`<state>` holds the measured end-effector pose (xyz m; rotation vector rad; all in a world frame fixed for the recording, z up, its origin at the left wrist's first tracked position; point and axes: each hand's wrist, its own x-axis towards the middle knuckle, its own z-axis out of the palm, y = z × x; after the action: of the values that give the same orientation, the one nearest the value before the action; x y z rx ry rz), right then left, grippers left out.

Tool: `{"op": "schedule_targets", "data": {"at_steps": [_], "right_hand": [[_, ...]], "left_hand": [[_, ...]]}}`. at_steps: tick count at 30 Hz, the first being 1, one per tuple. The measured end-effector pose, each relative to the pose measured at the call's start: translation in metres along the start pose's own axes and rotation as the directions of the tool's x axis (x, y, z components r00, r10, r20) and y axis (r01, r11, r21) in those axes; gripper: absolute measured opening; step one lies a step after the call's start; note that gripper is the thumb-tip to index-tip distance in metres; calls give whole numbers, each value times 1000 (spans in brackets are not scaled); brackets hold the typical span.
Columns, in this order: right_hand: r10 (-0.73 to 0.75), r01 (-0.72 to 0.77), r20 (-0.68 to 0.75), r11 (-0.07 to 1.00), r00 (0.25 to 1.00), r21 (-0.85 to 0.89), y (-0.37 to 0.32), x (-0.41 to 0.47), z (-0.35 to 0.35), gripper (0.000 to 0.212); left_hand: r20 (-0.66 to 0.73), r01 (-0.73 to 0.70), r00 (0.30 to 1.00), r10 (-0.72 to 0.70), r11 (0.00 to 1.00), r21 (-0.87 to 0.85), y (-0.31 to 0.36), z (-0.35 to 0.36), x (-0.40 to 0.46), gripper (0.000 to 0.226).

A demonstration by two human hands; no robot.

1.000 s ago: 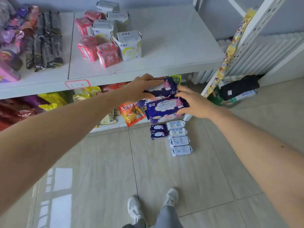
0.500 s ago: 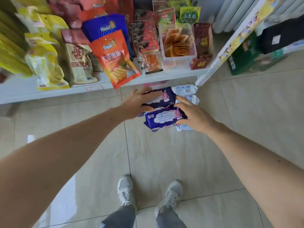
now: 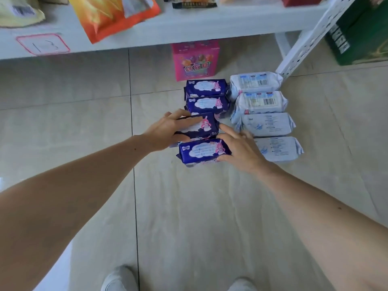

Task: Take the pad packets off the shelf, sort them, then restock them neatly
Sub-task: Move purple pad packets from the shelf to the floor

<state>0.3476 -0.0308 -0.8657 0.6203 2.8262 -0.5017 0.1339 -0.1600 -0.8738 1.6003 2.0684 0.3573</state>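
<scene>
1. Left of centre, the left hand (image 3: 168, 128) grips a purple pad packet (image 3: 198, 126), fingers laid over its top and thumb under its near edge; the packet is tilted, and I cannot tell whether it touches the floor (image 3: 84, 122).
2. Centre, a purple column: two purple packets (image 3: 206, 95) lie on the floor above the held one, and a fourth purple packet (image 3: 204, 151) lies nearest the camera.
3. Just right of centre, the right hand (image 3: 241, 152) holds that nearest packet at its right end, fingers curled round the edge.
4. Right, four pale blue packets (image 3: 263, 118) lie in a neat column beside the purple ones.
5. These packs look light, soft and squashy in slick film; taking them by the short ends or across the top should work best, since a hard squeeze would crumple them.
6. The shelf (image 3: 189, 24) along the upper frame is cut off, its goods blurred; packet lettering is unreadable.
</scene>
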Motion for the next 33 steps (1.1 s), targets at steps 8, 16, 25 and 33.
{"op": "schedule_targets", "data": {"at_steps": [8,16,25,33], "right_hand": [[-84,45,-100,939,991,-340,34,26,52,70],[32,-57,-61,885,998,-463,39,20,59,97],[-114,120,38,895,993,-430,29,30,49,127],[-68,109,119,918,991,-381,19,41,53,116]], "left_hand": [[-1,-17,1000,17,995,-94,-27,56,36,54],[32,74,997,-69,983,-166,-16,78,39,48],[-139,171,970,-198,968,-182,-24,74,10,73],[18,273,940,-341,717,-641,-15,93,0,56]]}}
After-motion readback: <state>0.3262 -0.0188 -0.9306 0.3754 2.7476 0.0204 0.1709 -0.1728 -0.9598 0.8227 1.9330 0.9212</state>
